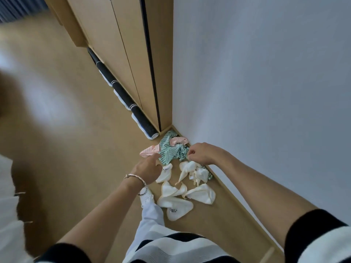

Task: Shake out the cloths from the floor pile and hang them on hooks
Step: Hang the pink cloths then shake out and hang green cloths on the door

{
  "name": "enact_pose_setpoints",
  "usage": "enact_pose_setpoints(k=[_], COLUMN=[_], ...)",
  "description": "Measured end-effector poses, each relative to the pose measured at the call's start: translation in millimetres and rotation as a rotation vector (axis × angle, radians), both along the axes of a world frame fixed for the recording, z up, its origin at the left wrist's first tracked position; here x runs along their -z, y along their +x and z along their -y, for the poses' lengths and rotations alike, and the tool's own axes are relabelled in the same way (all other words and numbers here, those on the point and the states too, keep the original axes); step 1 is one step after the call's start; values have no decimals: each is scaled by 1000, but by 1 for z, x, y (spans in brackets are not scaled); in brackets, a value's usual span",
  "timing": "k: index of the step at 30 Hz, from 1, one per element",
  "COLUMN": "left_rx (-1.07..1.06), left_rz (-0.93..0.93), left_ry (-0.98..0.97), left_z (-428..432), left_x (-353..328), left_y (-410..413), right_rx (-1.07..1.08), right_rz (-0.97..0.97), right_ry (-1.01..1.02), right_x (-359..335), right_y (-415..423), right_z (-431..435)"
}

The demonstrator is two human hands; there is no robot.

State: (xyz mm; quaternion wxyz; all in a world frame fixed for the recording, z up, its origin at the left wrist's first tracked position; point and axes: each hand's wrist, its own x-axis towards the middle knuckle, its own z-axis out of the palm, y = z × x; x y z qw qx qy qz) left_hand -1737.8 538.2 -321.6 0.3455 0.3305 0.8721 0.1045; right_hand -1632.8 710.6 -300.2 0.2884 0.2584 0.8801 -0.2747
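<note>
Black-and-white striped sleeves [313,238] sit closest, both arms reaching down to the wooden floor [76,149]. Left grip [148,168], silver bracelet [135,178] on the wrist, is loose with fingers straight, tips right at the pink striped cloth [149,151]. Right grip [201,153] is curled, pinching the crumpled green-and-white striped cloth [169,151] in the corner by the white wall [266,92]. Cream-edged white cloths [176,205] lie scattered just nearer.

A tall light-wood cabinet [121,54] with closed doors fills the 12 o'clock area, and dark rolled mats [123,93] with white bands lie end to end along its foot, running from 11 o'clock toward the centre. A plain white wall [266,73] takes up 1 to 4 o'clock above a wooden baseboard [237,202], the tan wood floor [66,149] spreads across 9 o'clock, and a dark ribbed curtain [17,8] shows at 10 o'clock.
</note>
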Motion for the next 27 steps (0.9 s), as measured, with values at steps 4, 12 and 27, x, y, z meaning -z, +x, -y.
enact_pose_setpoints(k=[4,12,27], left_rx=[52,84,151], left_rz=[42,82,144], left_ry=[-34,-139,-166], left_z=[-14,-37,-68], left_x=[15,109,455], left_y=[-82,-187,-200], right_rx=[34,52,130], right_rz=[80,169,243], right_ry=[-31,-188,-271], right_x=[17,118,479], right_y=[-75,-180,-214], right_z=[-3,-1,-23])
